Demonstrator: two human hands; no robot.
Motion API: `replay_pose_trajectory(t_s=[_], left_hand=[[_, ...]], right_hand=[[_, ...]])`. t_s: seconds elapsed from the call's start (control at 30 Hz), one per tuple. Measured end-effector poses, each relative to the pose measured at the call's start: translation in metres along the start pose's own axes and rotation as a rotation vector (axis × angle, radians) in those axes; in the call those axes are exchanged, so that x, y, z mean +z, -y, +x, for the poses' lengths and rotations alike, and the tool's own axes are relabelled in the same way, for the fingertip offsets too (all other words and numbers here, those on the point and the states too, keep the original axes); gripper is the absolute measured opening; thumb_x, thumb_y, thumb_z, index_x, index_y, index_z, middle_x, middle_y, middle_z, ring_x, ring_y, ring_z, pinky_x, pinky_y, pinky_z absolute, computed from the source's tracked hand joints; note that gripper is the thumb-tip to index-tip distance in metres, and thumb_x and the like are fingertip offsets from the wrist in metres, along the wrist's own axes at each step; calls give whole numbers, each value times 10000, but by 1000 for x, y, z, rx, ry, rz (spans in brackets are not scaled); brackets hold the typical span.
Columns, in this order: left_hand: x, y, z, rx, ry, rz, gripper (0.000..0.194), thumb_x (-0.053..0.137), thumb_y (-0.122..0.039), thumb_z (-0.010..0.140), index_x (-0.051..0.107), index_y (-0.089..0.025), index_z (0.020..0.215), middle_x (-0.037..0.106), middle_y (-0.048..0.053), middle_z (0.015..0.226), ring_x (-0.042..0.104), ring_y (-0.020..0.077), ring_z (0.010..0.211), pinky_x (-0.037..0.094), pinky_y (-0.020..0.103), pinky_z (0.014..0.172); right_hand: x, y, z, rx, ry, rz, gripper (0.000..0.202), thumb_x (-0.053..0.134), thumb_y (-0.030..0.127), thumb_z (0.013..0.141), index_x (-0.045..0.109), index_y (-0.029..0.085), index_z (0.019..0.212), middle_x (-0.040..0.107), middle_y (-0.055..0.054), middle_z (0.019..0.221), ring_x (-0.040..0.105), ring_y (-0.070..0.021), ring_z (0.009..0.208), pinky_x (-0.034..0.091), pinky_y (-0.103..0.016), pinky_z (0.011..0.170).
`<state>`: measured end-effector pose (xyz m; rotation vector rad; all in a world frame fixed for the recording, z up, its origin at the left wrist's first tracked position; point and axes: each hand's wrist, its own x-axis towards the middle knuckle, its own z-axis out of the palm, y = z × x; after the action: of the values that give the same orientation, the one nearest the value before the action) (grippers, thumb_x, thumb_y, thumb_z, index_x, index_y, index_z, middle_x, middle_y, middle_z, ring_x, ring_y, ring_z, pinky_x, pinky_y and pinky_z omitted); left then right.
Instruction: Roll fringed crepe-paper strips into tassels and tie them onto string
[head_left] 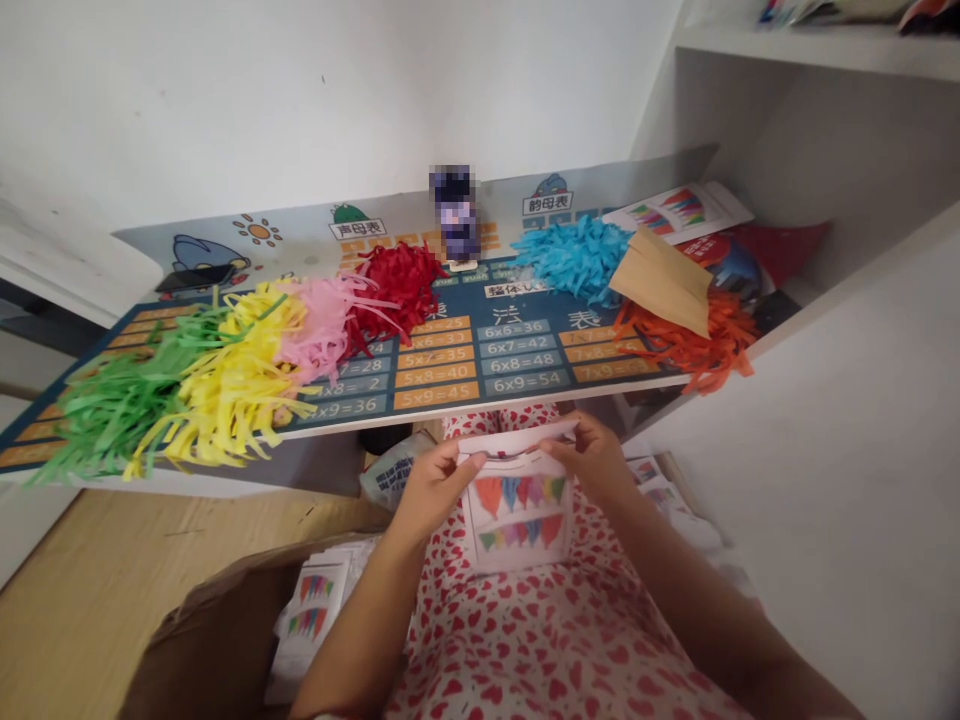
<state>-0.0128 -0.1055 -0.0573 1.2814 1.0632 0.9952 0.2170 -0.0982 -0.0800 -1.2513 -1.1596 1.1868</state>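
Over my lap I hold a white packet (519, 520) printed with rows of coloured tassels, its top edge between both hands. My left hand (442, 482) pinches the upper left corner, with the thumb on the front. At the upper right corner my right hand (589, 455) grips it the same way. A dark slit shows below the packet's top strip; what is inside cannot be made out. On the table ahead lie tassel bundles in green (124, 405), yellow (244, 380), pink (322, 325), red (397, 295), blue (577, 258) and orange (690, 340).
A brown paper piece (664, 280) rests on the orange bundle. Behind it lies another printed packet (679, 212). An open cardboard box (202, 630) with printed packets (311, 610) stands at lower left. The table's front edge (420, 412) runs just beyond my hands; a white shelf wall (847, 450) is at right.
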Motion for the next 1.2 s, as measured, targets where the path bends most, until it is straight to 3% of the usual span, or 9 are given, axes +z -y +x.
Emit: replay_pose_trajectory(t_s=[0.17, 0.33, 0.57, 0.67, 0.77, 0.9, 1.03, 1.2], left_hand=[[-1, -8, -2, 79, -30, 218, 298, 623, -387, 872, 749, -165, 1024, 758, 64, 975, 680, 218, 882, 514, 304, 803], [-4, -3, -2, 123, -99, 281, 258, 669, -364, 827, 771, -183, 979, 773, 64, 976, 703, 217, 889, 529, 284, 787], [-5, -10, 1, 124, -108, 354, 214, 689, -363, 801, 747, -163, 851, 755, 52, 801, 684, 184, 718, 513, 253, 655], [-7, -20, 5, 143, -73, 473, 248, 679, -354, 813, 735, -176, 977, 757, 54, 903, 683, 185, 759, 506, 259, 685], [-9, -33, 13, 186, 17, 597, 270, 645, -334, 844, 720, -206, 1070, 751, 44, 1042, 692, 196, 887, 499, 264, 776], [-12, -61, 32, 196, 235, 892, 183, 600, -298, 870, 753, -201, 885, 765, 29, 872, 692, 186, 777, 457, 243, 672], [-8, -84, 53, 232, 412, 1164, 187, 617, -282, 843, 763, -244, 953, 776, 38, 909, 704, 214, 834, 434, 253, 673], [-1, -91, 60, 277, 469, 1290, 229, 556, -317, 886, 761, -248, 963, 772, 58, 901, 702, 217, 824, 441, 266, 675]], right_hand=[[-1, 0, -3, -150, -86, -173, 181, 746, 345, 722, 665, 197, 785, 695, -33, 814, 635, -189, 769, 506, -308, 706], [-7, -3, -3, -249, 46, -172, 163, 732, 335, 773, 724, 218, 886, 730, -32, 862, 671, -186, 804, 531, -305, 752], [-4, 8, -1, -274, 56, -201, 143, 746, 318, 757, 720, 210, 847, 739, -43, 866, 686, -194, 815, 549, -294, 738], [-4, 15, 0, -262, 56, -265, 149, 730, 326, 770, 715, 209, 861, 733, -38, 843, 683, -183, 772, 546, -278, 695], [-6, 19, 4, -254, 67, -320, 162, 722, 347, 768, 706, 201, 838, 721, -30, 790, 667, -172, 708, 528, -260, 631], [-8, 19, 14, -295, 87, -385, 183, 719, 357, 752, 699, 192, 828, 716, -32, 786, 654, -171, 693, 509, -262, 626], [-8, 24, 24, -313, 149, -417, 157, 702, 337, 757, 691, 192, 817, 717, -27, 801, 658, -169, 719, 515, -265, 662], [-9, 29, 25, -326, 165, -457, 155, 693, 333, 760, 678, 195, 829, 710, -20, 794, 649, -159, 700, 506, -252, 629]])
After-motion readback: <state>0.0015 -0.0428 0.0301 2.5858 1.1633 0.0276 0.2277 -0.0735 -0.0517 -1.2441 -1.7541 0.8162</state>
